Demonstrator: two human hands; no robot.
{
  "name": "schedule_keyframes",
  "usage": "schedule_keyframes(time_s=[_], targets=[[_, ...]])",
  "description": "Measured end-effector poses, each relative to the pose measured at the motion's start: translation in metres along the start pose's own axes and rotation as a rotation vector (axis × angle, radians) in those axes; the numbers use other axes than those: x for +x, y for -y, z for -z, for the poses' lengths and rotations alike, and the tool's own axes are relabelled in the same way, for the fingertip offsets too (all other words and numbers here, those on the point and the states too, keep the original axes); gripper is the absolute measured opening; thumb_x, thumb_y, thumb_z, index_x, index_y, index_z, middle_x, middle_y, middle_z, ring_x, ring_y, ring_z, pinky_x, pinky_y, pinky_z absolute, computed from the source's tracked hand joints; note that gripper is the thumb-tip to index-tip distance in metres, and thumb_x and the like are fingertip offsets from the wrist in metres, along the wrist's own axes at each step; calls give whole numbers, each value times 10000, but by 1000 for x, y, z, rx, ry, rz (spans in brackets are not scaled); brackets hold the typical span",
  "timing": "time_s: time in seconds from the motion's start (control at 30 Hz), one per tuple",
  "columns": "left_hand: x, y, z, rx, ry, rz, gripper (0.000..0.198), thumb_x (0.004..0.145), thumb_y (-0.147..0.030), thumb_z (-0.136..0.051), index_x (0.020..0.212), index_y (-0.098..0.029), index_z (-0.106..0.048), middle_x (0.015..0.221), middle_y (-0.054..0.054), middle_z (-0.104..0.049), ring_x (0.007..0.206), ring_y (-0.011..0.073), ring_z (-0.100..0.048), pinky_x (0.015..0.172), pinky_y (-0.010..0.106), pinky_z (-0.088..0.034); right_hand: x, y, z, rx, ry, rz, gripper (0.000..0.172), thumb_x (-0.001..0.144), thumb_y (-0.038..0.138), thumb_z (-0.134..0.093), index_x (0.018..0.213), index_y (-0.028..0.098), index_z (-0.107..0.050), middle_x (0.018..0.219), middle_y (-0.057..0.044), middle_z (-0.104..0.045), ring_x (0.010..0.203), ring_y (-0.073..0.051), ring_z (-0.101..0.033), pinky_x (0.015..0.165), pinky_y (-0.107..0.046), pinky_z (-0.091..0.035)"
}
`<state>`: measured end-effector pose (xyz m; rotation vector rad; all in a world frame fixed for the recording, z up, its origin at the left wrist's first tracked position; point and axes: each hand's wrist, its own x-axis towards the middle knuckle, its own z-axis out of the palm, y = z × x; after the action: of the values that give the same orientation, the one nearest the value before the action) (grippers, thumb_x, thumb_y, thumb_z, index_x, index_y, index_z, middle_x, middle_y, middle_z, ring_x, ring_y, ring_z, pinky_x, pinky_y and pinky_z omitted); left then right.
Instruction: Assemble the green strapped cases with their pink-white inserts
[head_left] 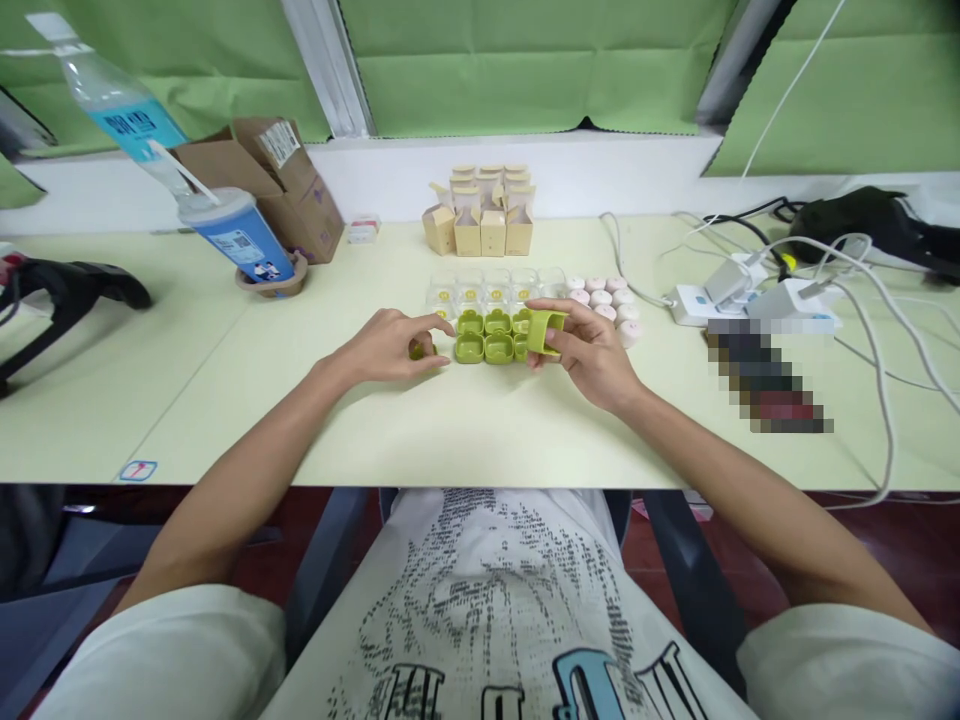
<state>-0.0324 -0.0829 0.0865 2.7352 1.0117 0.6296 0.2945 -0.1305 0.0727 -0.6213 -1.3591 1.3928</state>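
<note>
My right hand (592, 350) is closed around a small green plastic case (545, 331), held tilted just off the table. Beside it, several more green cases (484, 347) stand in two short rows on the pale table (480, 430). My left hand (390, 345) rests on the table left of those rows, its fingers curled over a small green piece (417, 351) that is mostly hidden. Behind the green cases stands a row of clear lids with yellow marks (484, 290). Several round pink pieces (609, 298) lie to the right.
Small tan cartons (481, 215) are stacked at the back. A blue cup with a straw (240, 235), a water bottle (112, 100) and a cardboard box (281, 180) stand back left. White chargers and cables (750, 295) spread over the right; a black stand (67, 295) sits far left.
</note>
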Motion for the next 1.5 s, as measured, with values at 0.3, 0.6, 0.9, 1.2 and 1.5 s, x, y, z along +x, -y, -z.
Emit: schedule_keyframes(time_s=[0.3, 0.6, 0.9, 1.2, 1.5], targets=[[4, -44, -29, -96, -441, -286, 494, 989, -463, -822, 1391, -218, -673, 1173, 100, -769, 740, 108, -683, 587, 212, -558, -8, -6, -6, -312, -60, 56, 272, 942, 348, -842, 1188, 239, -798, 1011, -13, -750, 651, -130, -713, 585, -297, -634], [6, -52, -40, 75, -455, -490, 576, 1010, -386, -821, 1540, -309, -611, 1289, 120, -757, 1146, 238, -796, 862, 370, -728, -12, -14, -17, -153, 186, -90, 464, 969, 381, -847, 1415, 281, -762, 1245, -63, -748, 956, -196, -818, 922, -429, -743], [-1, -36, -14, 80, -394, -488, 533, 999, -369, -837, 1491, -250, -672, 1324, 120, -817, 1190, 243, -814, 1003, 375, -702, -11, -7, -16, -42, 245, -111, 490, 981, 291, -833, 1449, 260, -691, 1290, -78, -791, 1136, -243, -823, 1005, -463, -718], [0, 13, -7, 87, -254, 93, 590, 923, -725, -779, 1142, -179, -828, 1041, 79, -740, 632, 128, -607, 704, 321, -560, -7, -7, -3, -233, 76, 64, 219, 975, 319, -820, 1159, 207, -785, 985, -32, -790, 723, -124, -736, 596, -277, -594], [4, 3, -14, 74, -97, 255, 411, 888, -482, -840, 1184, -202, -786, 1266, 89, -752, 703, 171, -687, 850, 392, -562, -11, -1, -7, -393, 88, 47, 94, 941, 270, -752, 974, 199, -804, 966, -49, -794, 664, -112, -687, 583, -295, -574]])
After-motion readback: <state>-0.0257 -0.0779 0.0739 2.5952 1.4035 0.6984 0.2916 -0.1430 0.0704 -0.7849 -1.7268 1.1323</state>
